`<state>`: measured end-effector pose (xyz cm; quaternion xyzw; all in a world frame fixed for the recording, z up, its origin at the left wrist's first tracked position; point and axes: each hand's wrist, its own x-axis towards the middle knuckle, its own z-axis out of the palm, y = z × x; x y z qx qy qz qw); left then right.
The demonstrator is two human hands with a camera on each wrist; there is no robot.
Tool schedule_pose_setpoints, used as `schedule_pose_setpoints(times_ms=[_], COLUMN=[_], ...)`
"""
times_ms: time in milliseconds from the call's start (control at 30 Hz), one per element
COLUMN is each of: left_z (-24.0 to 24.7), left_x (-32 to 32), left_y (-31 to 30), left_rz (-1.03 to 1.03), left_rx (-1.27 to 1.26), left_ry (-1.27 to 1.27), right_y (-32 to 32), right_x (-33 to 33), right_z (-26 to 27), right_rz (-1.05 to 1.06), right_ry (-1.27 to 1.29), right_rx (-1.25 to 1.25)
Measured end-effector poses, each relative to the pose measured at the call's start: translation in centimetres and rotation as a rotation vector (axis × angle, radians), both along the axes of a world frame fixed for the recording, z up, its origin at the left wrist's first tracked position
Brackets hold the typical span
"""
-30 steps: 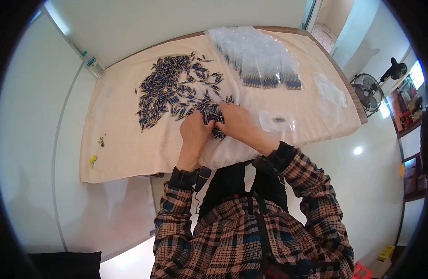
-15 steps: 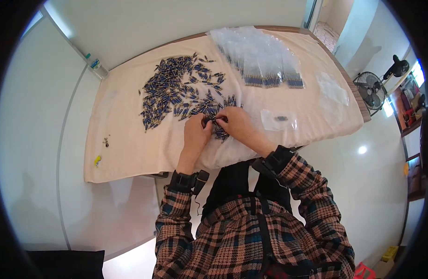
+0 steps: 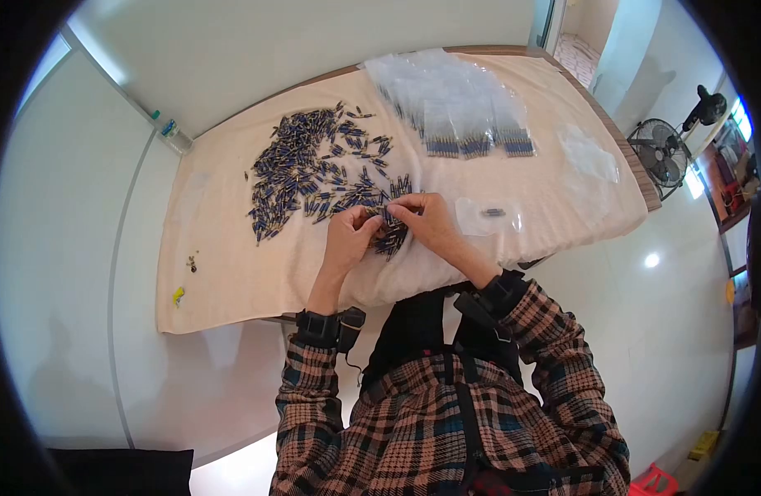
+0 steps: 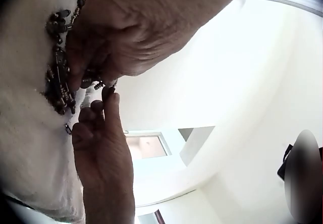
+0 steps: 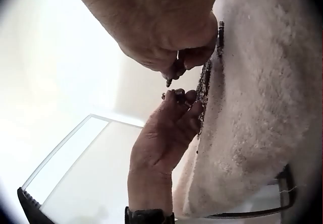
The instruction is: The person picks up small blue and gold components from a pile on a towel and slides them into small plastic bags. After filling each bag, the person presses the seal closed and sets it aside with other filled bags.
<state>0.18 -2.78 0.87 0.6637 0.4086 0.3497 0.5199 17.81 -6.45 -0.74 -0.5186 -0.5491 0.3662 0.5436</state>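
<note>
Many small dark blue and gold pieces [image 3: 293, 161] lie loose on a cream cloth [image 3: 223, 289]. At the near end of this spread, the left hand [image 3: 345, 241] has its fingers curled round several small pieces [image 5: 179, 95], seen in the right wrist view. Just beside it the right hand [image 3: 436, 225] pinches a small dark piece [image 4: 108, 93] between thumb and fingers. The fingertips of both hands face each other closely, above a cluster of pieces [image 3: 390, 241]. Part of what the left hand [image 4: 136, 27] holds is hidden behind its fingers.
Clear bags [image 3: 455, 95] with rows of pieces overlap at the back. A small bag [image 3: 486, 217] with dark contents lies right of the hands; more clear plastic [image 3: 589, 155] is farther right. A bottle [image 3: 175, 136] stands back left, a yellow item [image 3: 178, 296] front left.
Both hands were lower among the pieces a second ago, fingers close together. Now they are slightly raised, and a small gap shows between the fingertips. The head view has shifted a little.
</note>
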Motion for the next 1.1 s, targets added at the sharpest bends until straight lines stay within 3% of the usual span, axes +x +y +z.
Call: schedule_pose_setpoints(times_ms=[167, 333, 433, 467, 700, 867, 1000, 1100], left_z=[1.0, 1.3, 1.4, 1.4, 1.5, 0.9, 0.9, 1.5], left_x=[0.2, 0.5, 0.6, 0.6, 0.7, 0.9, 0.8, 1.0], left_y=[-0.3, -0.8, -1.0, -1.0, -1.3, -0.9, -0.6, -0.8], left_rz=[-0.045, -0.075, -0.078, -0.076, -0.091, -0.063, -0.066, -0.022], left_rx=[-0.165, -0.180, -0.175, -0.174, -0.272, -0.338, -0.378, -0.351], left_ry=[-0.129, -0.194, -0.213, -0.215, -0.343, -0.412, -0.389, -0.302], right_y=[-0.8, -1.4, -1.5, -1.6, -2.0, -2.3, -2.3, -2.0], right_x=[0.2, 0.0, 0.2, 0.2, 0.5, 0.7, 0.8, 1.0], right_z=[0.9, 1.2, 1.5, 1.6, 2.4, 2.9, 3.4, 3.9], right_rz=[-0.038, 0.019, -0.059, -0.057, 0.078, 0.096, 0.072, 0.026], right_ry=[0.110, 0.137, -0.244, -0.245, 0.110, 0.160, 0.125, -0.237], right_rx=[-0.109, -0.061, 0.266, 0.267, -0.120, -0.112, -0.029, 0.268])
